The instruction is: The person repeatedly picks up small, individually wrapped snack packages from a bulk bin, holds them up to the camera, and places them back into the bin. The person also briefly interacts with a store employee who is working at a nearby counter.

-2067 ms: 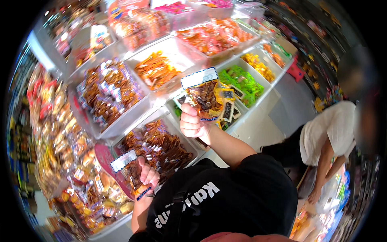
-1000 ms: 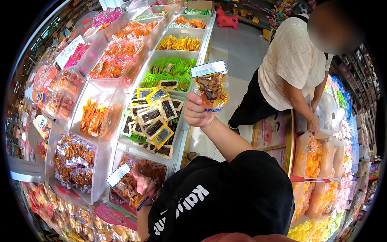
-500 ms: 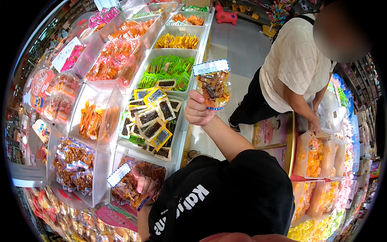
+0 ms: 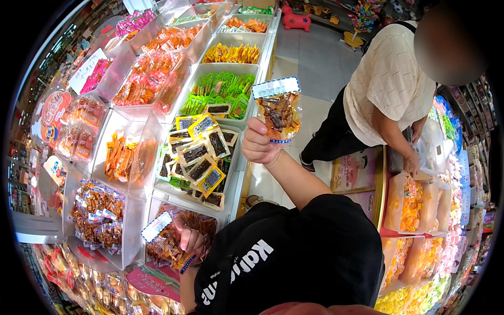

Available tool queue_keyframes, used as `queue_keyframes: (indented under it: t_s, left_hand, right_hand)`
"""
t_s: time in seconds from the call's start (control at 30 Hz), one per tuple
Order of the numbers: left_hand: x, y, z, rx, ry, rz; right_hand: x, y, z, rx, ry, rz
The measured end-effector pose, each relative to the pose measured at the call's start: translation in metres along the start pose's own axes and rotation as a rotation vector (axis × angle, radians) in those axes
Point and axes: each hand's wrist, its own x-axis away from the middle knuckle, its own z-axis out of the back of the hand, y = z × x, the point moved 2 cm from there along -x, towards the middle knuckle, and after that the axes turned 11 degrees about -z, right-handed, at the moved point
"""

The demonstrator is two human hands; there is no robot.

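My right hand [image 4: 261,142] is raised over the aisle side of the display. It pinches the lower left edge of a small clear snack packet [image 4: 279,116] that has a white label with a blue border and brown pieces inside. Low at the left, my left hand [image 4: 190,239] grips a similar snack packet [image 4: 167,240], its thumb lying across the front; the fingers behind are hidden. That packet is over a bin of brown snacks [image 4: 202,220]. Just beyond lies a bin heaped with dark snack packets [image 4: 197,155] in white, yellow and green wrappers.
Clear plastic bins [image 4: 131,226] of wrapped snacks line the left side. Across the aisle a person in a cream shirt [image 4: 391,79] reaches toward bins of orange sweets [image 4: 411,202]. A pink toy animal [image 4: 295,20] stands on the grey tiled floor [image 4: 320,65] at the far end.
Both my hands keep their packets in nearly the same place. The person across the aisle has shifted slightly right, and their hands have moved apart.
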Motion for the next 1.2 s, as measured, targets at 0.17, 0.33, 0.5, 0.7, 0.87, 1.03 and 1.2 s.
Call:
queue_keyframes:
  t_s: [0.17,0.33,0.5,0.7,0.87,1.03,1.2]
  left_hand:
    - [0.003,0.000,0.000,0.014,-0.043,-0.024]
    - [0.002,-0.003,0.002,0.014,-0.045,-0.016]
    - [0.004,-0.004,-0.001,-0.003,-0.022,-0.014]
    - [0.007,-0.004,-0.008,-0.025,0.002,-0.024]
    - [0.000,-0.010,0.002,-0.017,0.007,0.022]
    - [-0.002,-0.012,-0.009,-0.069,0.043,0.046]
    - [-0.017,-0.024,-0.004,-0.098,0.090,0.134]
  right_hand:
    - [-0.003,-0.001,-0.002,-0.013,-0.012,-0.022]
    - [0.000,-0.002,-0.002,-0.003,-0.006,-0.018]
    - [0.001,-0.002,-0.005,0.001,-0.002,-0.015]
    - [0.004,-0.003,0.001,0.003,-0.051,-0.027]
    - [0.015,-0.011,-0.005,0.024,-0.037,0.004]
    - [0.030,-0.026,-0.001,0.016,0.037,0.124]
    - [0.082,-0.061,-0.009,0.137,0.073,0.325]
